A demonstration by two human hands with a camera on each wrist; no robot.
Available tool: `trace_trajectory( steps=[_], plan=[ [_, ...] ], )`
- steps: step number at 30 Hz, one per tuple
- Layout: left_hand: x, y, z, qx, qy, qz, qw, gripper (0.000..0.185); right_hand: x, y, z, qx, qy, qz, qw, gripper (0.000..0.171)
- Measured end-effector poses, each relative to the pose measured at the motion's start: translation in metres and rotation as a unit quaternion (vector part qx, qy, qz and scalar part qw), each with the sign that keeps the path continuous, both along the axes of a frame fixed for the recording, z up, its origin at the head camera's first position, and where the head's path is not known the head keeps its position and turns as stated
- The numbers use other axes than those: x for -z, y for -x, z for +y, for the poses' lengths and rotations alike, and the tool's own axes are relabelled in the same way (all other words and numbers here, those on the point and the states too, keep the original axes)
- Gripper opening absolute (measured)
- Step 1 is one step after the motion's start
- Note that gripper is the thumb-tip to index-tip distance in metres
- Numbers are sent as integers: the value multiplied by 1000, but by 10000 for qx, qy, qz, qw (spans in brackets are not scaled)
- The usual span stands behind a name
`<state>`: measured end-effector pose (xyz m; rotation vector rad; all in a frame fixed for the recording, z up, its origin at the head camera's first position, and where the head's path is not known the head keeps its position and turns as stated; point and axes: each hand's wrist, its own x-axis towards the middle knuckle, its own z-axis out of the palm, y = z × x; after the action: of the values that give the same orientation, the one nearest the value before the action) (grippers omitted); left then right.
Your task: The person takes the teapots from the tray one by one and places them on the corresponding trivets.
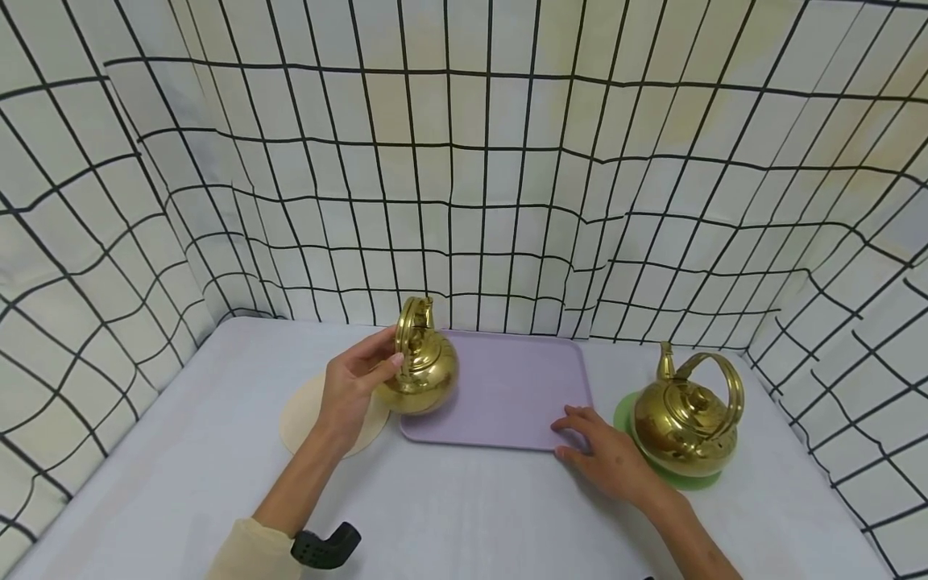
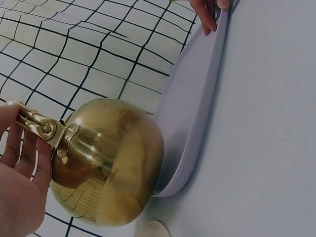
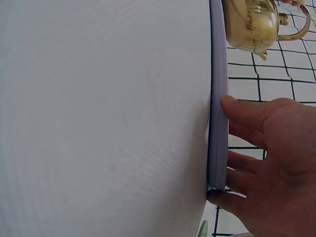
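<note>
My left hand (image 1: 377, 362) grips the handle of a brass kettle (image 1: 424, 370) and holds it, tilted, over the left edge of a lilac tray (image 1: 507, 387). The left wrist view shows the kettle's round body (image 2: 108, 163) beside the tray's near-left corner (image 2: 197, 98), with my left hand (image 2: 19, 163) on the hinged handle. I cannot tell whether the kettle touches the tray. My right hand (image 1: 587, 435) rests on the tray's near-right corner, fingers flat on top and thumb against the rim (image 3: 217, 123). The right wrist view shows that hand (image 3: 266, 163) and the far kettle (image 3: 252, 24).
A second brass kettle (image 1: 689, 419) stands on a green coaster (image 1: 685, 481) right of the tray, close to my right hand. A round beige coaster (image 1: 312, 411) lies left of the tray under my left hand. Grid-patterned cloth walls (image 1: 464, 201) close in the pale table (image 1: 449, 507).
</note>
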<state>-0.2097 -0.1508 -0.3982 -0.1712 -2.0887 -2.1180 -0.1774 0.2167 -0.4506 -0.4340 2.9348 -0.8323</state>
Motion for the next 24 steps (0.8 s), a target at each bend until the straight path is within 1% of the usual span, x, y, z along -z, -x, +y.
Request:
trace_trajectory(
  steps=[11,16,24],
  plan=[
    [-2,-5,-10,-233,-48,-35,9997,46,-1,0,0,-11,-42,31,10000,28],
    [-2,-8,-15,-326,-162,-27,9993,46,-1,0,0,6,-41,-13,10000,28],
    [-2,-10,-23,-349,-244,38,9991,47,-1,-1,-1,68,-81,-106,9999,28]
  ],
)
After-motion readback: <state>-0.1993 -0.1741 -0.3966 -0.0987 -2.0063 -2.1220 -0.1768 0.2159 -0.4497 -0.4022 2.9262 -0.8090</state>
